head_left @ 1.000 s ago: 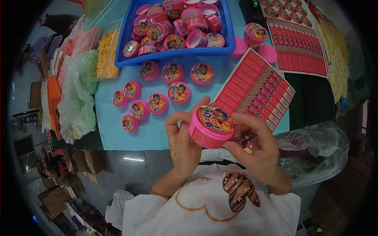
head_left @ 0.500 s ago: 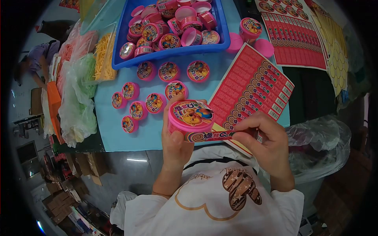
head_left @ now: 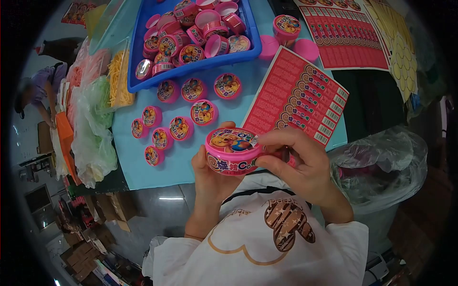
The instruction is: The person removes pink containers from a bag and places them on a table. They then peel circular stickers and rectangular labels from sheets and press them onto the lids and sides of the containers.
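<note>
My left hand (head_left: 208,171) is closed round a pink round tub (head_left: 232,143) with a cartoon picture on its lid. A red label strip (head_left: 228,164) with a spiral and lettering lies along the tub's front side. At the tub's right side, my right hand (head_left: 303,164) pinches the strip's loose end, which is mostly hidden by my fingers. Close behind the hands is a red label sheet (head_left: 298,97) with rows of strips and barcodes. Several more pink tubs (head_left: 204,112) with picture lids stand on the blue table cover (head_left: 138,168) to the left.
A blue tray (head_left: 191,69) full of pink tubs stands at the back. Right of it are a tub (head_left: 286,27) and two plain pink discs (head_left: 306,49). Plastic bags (head_left: 98,143) lie left, a lined bin (head_left: 381,176) stands right, and another person (head_left: 47,83) is far left.
The strip, stretched out to the right before, now lies against the tub's side. My right hand has come in closer to the tub. The view has shifted slightly.
</note>
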Motion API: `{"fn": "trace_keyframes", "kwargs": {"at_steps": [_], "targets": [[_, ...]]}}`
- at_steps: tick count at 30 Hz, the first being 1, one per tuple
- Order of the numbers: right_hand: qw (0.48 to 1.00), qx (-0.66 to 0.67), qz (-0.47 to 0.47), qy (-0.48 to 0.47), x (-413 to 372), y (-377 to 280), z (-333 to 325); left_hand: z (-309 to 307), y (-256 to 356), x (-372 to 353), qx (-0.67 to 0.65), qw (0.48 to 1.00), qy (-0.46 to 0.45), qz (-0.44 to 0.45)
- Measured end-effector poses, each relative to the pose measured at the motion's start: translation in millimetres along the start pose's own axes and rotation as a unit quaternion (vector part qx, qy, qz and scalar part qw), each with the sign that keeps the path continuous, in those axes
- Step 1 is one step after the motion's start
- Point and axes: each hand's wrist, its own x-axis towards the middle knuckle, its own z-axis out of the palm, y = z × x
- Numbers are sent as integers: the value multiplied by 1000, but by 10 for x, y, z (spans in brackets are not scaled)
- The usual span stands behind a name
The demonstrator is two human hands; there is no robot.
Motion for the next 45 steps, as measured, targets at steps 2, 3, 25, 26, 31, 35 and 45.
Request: {"fn": "trace_keyframes", "kwargs": {"at_steps": [2,3,25,26,31,35,45], "targets": [[1000,-15,6,-10,3,-11,-10,5,9,35,3,1000,-4,-20],[1000,-15,6,-10,2,20,-6,20,13,49,125,991,44,-10],[990,135,32,-18,-47,156,-105,11,-86,-19,274,958,23,83],[986,162,32,-14,-41,176,-75,-16,-88,-4,275,958,22,82],[980,198,4,21,-52,354,67,-64,-135,47,87,996,-10,35],[993,98,-52,31,-67,359,166,-180,-151,53,1,998,-3,-59],[995,54,-36,75,-11,510,214,-256,-91,-47,-92,990,35,-104]]}}
